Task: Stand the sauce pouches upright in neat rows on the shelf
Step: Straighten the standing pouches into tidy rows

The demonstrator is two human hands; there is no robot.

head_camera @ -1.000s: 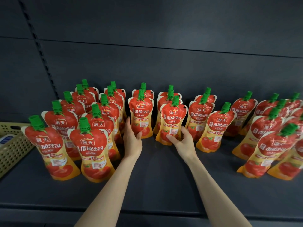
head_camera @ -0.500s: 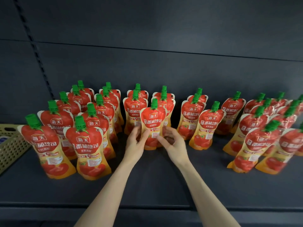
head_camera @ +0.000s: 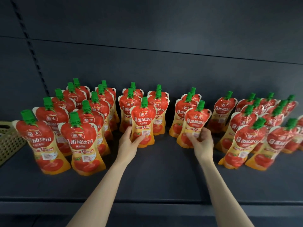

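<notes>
Moved: since half a second earlier, both hands had parted, the right going to a second pouch.
Left hand [head_camera: 127, 145]: closed round the centre pouch [head_camera: 143, 125], steadying its base on the shelf [head_camera: 155, 174].
Right hand [head_camera: 202, 143]: curled on a tilted pouch [head_camera: 191, 126], likely to straighten it (fingers blurred).
Rows: pouches stood left, far and right.
Label: 海天, 番茄沙司.

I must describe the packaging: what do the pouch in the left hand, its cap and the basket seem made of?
Pouch: probably glossy printed plastic film; it shines and creases. Cap: green, matte, likely moulded plastic, ribbed. Basket: beige, perforated walls, apparently rigid plastic.
</notes>
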